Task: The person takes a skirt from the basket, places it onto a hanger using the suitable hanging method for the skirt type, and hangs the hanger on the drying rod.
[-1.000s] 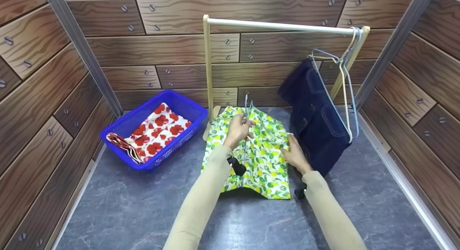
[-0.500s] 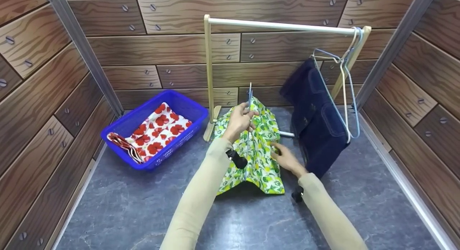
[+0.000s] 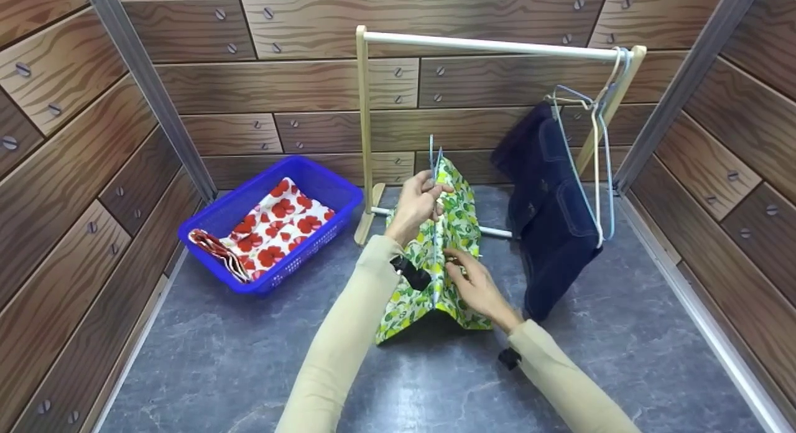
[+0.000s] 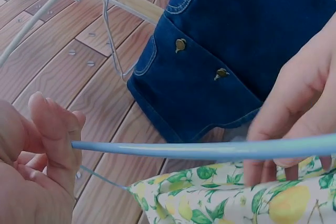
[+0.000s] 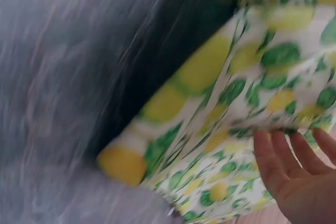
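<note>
A blue wire hanger [image 4: 210, 150] stands up on edge in the middle of the floor. My left hand [image 3: 415, 206] grips it near the hook, fingers curled round the wire. A white cloth with a lemon and leaf print [image 3: 459, 193] drapes in a ridge about the hanger, its front corners spread on the floor. At the ridge, my right hand [image 3: 474, 285] touches the cloth's right side. In the right wrist view, that hand's fingers [image 5: 273, 161] are nearly straight, fingertips against the lemon-print cloth.
A clothes rack [image 3: 485, 44] with a white rail stands behind. Hangers and a dark denim garment [image 3: 550, 196] hang at its right end, beside my right hand. On the left, a blue basket [image 3: 298, 268] holds a red-flowered cloth [image 3: 280, 218].
My left hand has raised the hanger slightly, and the cloth has gone from spread out to a narrow tent. My right hand has moved left from the cloth's outer edge to the ridge.
</note>
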Action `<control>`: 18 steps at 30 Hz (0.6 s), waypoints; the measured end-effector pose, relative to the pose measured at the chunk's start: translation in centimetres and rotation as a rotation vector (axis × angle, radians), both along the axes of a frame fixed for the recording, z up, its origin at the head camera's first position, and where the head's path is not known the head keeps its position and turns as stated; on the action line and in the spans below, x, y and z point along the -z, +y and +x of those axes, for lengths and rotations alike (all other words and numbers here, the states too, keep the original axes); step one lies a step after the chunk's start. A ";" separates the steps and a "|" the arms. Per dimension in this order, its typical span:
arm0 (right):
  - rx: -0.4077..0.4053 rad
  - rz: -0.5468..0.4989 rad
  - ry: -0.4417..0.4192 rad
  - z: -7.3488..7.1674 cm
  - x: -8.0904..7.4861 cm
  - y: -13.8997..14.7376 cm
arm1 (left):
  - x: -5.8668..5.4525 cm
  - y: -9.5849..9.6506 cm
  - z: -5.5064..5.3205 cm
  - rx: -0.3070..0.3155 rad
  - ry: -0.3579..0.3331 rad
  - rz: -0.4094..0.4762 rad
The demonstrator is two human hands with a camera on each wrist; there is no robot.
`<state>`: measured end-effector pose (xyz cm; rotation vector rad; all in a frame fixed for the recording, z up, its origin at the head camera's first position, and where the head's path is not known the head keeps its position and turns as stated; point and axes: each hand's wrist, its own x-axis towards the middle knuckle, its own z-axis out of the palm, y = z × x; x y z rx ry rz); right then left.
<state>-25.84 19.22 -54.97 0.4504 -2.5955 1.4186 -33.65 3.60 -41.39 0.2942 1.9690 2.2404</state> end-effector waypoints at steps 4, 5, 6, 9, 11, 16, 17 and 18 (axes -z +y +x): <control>-0.025 0.006 0.163 1.1 -0.5 -0.9 | -0.3 0.0 0.0 -0.002 0.011 0.034; -0.034 0.015 0.206 1.4 -0.6 -1.1 | -0.4 0.0 -0.1 0.000 0.011 0.047; -0.042 0.023 0.239 1.7 -0.7 -1.4 | -0.4 0.0 -0.1 0.001 0.011 0.058; -0.057 0.054 0.313 2.4 -0.9 -2.1 | -0.4 0.2 -0.2 0.003 0.010 0.084; -0.062 0.061 0.335 2.8 -1.0 -2.5 | -0.4 0.2 -0.2 0.005 0.006 0.097; -0.069 -0.021 0.359 3.4 -1.5 -3.4 | -0.1 0.2 -0.1 0.048 0.018 0.114; -0.059 -0.041 0.360 3.5 -1.6 -3.5 | -0.1 0.2 -0.1 0.065 0.025 0.122; -0.041 -0.058 0.365 3.6 -1.7 -3.7 | -0.2 0.1 -0.1 0.083 0.032 0.129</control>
